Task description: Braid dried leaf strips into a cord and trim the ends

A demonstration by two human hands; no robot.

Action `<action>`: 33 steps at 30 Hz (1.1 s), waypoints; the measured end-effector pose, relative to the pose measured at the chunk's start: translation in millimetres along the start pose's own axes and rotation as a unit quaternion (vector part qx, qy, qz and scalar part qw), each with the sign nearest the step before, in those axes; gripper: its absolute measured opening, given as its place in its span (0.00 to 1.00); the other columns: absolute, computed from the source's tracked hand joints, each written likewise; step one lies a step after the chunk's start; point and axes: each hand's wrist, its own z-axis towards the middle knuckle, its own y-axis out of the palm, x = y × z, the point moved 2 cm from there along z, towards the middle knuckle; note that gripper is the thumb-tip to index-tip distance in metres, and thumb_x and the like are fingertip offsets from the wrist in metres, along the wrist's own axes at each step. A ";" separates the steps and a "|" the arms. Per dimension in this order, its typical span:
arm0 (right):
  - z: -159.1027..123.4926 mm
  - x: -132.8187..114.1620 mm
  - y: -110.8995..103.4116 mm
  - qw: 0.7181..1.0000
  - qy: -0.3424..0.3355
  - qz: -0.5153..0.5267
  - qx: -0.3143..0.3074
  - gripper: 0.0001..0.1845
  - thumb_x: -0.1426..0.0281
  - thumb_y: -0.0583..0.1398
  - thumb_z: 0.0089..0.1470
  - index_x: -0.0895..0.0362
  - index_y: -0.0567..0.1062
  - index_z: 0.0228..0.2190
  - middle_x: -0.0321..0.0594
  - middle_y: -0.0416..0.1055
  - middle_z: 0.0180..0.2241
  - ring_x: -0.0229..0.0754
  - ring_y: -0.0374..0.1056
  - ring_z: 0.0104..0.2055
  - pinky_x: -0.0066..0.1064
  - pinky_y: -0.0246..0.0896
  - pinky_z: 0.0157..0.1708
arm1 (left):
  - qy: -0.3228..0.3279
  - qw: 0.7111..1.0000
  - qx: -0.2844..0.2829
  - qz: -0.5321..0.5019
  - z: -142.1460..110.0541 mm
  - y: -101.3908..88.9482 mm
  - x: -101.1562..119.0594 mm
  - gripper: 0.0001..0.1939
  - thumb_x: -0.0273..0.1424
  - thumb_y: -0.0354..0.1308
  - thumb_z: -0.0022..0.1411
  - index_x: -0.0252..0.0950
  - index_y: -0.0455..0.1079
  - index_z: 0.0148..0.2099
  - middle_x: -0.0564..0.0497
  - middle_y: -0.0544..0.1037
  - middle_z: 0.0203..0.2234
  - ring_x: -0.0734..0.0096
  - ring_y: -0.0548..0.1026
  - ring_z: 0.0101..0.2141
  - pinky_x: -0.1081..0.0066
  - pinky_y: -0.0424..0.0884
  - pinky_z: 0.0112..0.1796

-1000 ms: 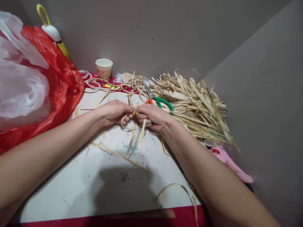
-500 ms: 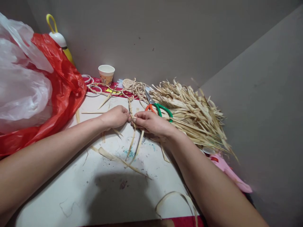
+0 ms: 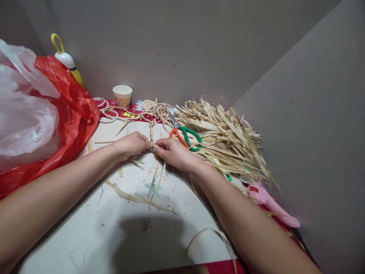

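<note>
Between my hands runs a thin braid of pale dried husk strips, its loose ends trailing down over the white tabletop. My left hand pinches the braid from the left with thumb and finger. From the right, my right hand grips it at nearly the same spot, fingertips almost touching the left ones. Beyond my right hand lie scissors with green and orange handles, blades pointing away, partly over a heap of dried husk strips. Coiled braided cord rests at the back.
Red and white plastic bags bulge on the left, before a yellow bottle. A paper cup and white rings stand at the back. A pink glue gun lies at right. Loose strips are scattered in front.
My fingers have shifted slightly on the braid, and the left and right fingertips are now closer together. The view has tilted and moved a little, so everything at the back sits lower and further left.
</note>
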 end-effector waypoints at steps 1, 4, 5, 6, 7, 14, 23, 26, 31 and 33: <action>0.1 -0.8 -0.1 1.000 -0.007 -0.015 0.000 0.13 0.68 0.54 0.54 0.58 0.62 0.20 0.29 0.54 0.17 0.31 0.48 0.21 0.24 0.42 0.22 | -0.005 1.000 -0.007 -0.003 0.9 -0.6 0.0 0.12 0.26 0.54 0.57 0.34 0.62 0.22 0.60 0.55 0.10 0.84 0.51 0.11 0.76 0.44 0.15; 0.2 -4.4 -1.0 0.998 -0.016 -0.057 -0.001 0.12 0.71 0.53 0.54 0.58 0.63 0.20 0.30 0.54 0.18 0.31 0.49 0.22 0.25 0.42 0.24 | -0.025 0.999 -0.031 -0.012 4.0 -1.9 -1.2 0.10 0.25 0.54 0.56 0.33 0.64 0.22 0.60 0.55 0.10 0.85 0.50 0.10 0.76 0.43 0.14; 0.0 -6.0 -1.5 0.997 -0.015 -0.070 0.000 0.12 0.72 0.53 0.54 0.59 0.64 0.20 0.30 0.54 0.18 0.32 0.49 0.22 0.25 0.42 0.24 | -0.030 0.999 -0.035 -0.016 4.7 -2.1 -1.6 0.10 0.25 0.54 0.56 0.33 0.64 0.22 0.61 0.54 0.10 0.85 0.49 0.10 0.76 0.42 0.14; -0.4 -7.5 -2.3 0.997 -0.013 -0.082 0.002 0.12 0.73 0.53 0.54 0.59 0.64 0.20 0.30 0.54 0.18 0.32 0.49 0.23 0.26 0.42 0.24 | -0.032 0.999 -0.037 -0.019 5.0 -2.0 -1.8 0.10 0.25 0.55 0.55 0.33 0.65 0.22 0.61 0.54 0.10 0.85 0.49 0.10 0.76 0.42 0.14; -0.9 -9.0 -3.3 0.995 -0.011 -0.095 0.003 0.13 0.73 0.53 0.54 0.59 0.64 0.20 0.31 0.54 0.18 0.32 0.49 0.23 0.26 0.42 0.25 | -0.033 0.999 -0.034 -0.023 4.9 -1.9 -1.6 0.10 0.25 0.55 0.55 0.33 0.65 0.22 0.61 0.54 0.10 0.85 0.49 0.10 0.76 0.42 0.14; -6.8 -15.0 -11.9 0.993 0.017 -0.118 0.018 0.11 0.73 0.55 0.54 0.58 0.67 0.21 0.32 0.59 0.19 0.33 0.52 0.23 0.26 0.44 0.25 | -0.020 0.999 0.026 -0.024 -0.7 2.4 2.9 0.13 0.22 0.54 0.54 0.33 0.61 0.18 0.60 0.56 0.09 0.85 0.50 0.09 0.76 0.44 0.13; -7.8 -17.9 -8.2 0.988 0.121 0.095 0.004 0.10 0.74 0.54 0.54 0.57 0.65 0.22 0.29 0.58 0.11 0.30 0.53 0.12 0.23 0.44 0.14 | -0.020 0.998 0.012 -0.052 1.6 0.6 0.2 0.12 0.22 0.55 0.53 0.33 0.63 0.19 0.60 0.56 0.09 0.86 0.49 0.10 0.77 0.42 0.13; -8.2 -14.3 -12.9 0.973 0.153 0.170 0.011 0.04 0.73 0.55 0.54 0.57 0.69 0.29 0.27 0.59 0.11 0.30 0.51 0.10 0.22 0.40 0.11 | -0.030 0.996 -0.023 -0.082 2.9 -2.7 -0.6 0.10 0.23 0.55 0.53 0.32 0.63 0.20 0.61 0.55 0.10 0.87 0.48 0.10 0.78 0.41 0.13; -5.8 -7.9 -10.0 0.930 0.157 0.326 -0.069 0.08 0.70 0.55 0.54 0.59 0.68 0.25 0.27 0.56 0.10 0.28 0.45 0.08 0.21 0.33 0.09 | -0.044 0.985 -0.100 -0.136 4.2 -10.7 -1.6 0.09 0.24 0.55 0.54 0.33 0.62 0.23 0.61 0.52 0.12 0.87 0.48 0.12 0.82 0.41 0.13; -3.7 -5.9 -5.8 0.904 0.166 0.383 -0.087 0.07 0.71 0.56 0.53 0.58 0.66 0.24 0.26 0.55 0.10 0.27 0.44 0.08 0.20 0.33 0.09 | -0.050 0.978 -0.130 -0.153 4.8 -13.6 -2.3 0.09 0.25 0.55 0.54 0.34 0.61 0.23 0.61 0.52 0.13 0.87 0.47 0.12 0.83 0.42 0.13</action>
